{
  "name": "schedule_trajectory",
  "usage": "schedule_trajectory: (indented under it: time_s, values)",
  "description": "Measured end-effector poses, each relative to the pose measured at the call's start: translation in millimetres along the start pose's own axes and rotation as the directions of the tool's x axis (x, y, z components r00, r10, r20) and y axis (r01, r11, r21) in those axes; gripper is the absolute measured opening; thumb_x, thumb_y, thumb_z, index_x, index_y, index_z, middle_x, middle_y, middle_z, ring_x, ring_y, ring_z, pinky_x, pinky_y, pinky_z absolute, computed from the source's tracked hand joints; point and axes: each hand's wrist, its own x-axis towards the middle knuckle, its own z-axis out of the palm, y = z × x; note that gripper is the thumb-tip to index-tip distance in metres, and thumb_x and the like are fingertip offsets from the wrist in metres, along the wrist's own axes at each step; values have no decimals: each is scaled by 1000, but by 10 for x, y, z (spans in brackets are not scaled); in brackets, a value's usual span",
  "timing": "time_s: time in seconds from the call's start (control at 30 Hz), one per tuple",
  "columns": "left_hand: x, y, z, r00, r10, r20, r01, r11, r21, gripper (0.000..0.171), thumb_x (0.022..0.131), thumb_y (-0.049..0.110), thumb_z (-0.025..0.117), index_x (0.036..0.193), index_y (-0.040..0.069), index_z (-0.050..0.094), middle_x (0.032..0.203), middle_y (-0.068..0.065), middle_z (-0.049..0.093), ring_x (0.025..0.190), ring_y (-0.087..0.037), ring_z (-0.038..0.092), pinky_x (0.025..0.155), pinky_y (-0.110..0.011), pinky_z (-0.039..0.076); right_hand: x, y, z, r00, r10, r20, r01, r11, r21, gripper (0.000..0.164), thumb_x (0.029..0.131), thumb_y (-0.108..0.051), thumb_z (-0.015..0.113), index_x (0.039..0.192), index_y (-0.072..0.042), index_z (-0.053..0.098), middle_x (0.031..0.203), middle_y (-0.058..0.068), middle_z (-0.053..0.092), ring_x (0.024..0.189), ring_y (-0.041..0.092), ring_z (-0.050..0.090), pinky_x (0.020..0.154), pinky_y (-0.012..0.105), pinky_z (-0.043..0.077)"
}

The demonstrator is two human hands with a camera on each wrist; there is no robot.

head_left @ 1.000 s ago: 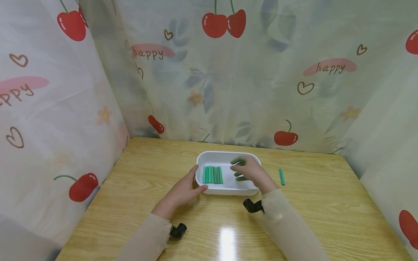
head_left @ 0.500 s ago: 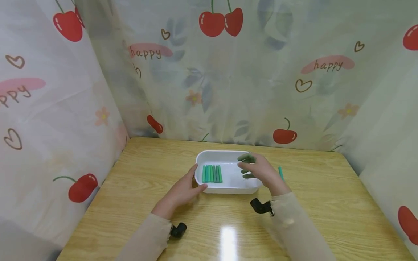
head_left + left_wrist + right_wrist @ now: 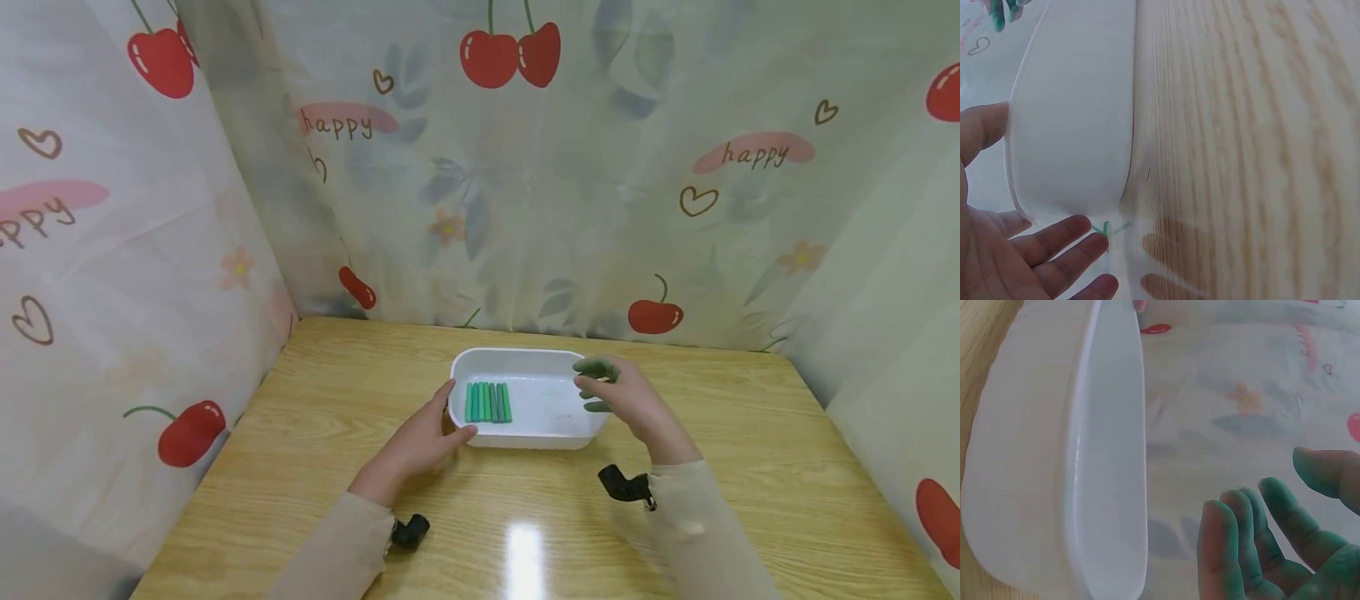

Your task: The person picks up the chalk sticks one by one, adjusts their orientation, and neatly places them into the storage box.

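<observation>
A white tray (image 3: 525,442) stands on the wooden table. Several thin sticks (image 3: 487,403) in shades of green lie side by side in its left half; their kind does not show. My left hand (image 3: 416,437) holds the tray's left end, thumb at the near rim and fingers round the outside; the left wrist view shows the thumb (image 3: 988,128) against the rim. Over the tray's right end hovers my right hand (image 3: 626,400), with nothing in it. Its fingers (image 3: 1217,537) are loosely bent, apart from the thumb and stained green.
Faint green smudges mark the tray floor near its right end. A curtain (image 3: 510,208) printed with cherries and hearts closes off the back and sides of the table (image 3: 360,358). Each wrist carries a black camera (image 3: 626,485).
My right hand has moved right, from inside the tray to its right end, and now covers the loose green stick on the table. My left hand has stayed put.
</observation>
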Motion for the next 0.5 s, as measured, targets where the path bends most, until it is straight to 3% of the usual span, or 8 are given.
schedule_trajectory:
  time_s: [0.5]
  values:
    - [4, -18, 11, 1000, -4, -3, 4, 1000, -1, 95, 92, 56, 66, 163, 20, 13, 164, -6, 25, 148, -27, 29, 117, -51, 28, -58, 326, -244, 996, 26, -89, -30, 998, -51, 50, 102, -29, 59, 139, 4, 50, 134, 24, 54, 116, 38, 57, 91, 42, 55]
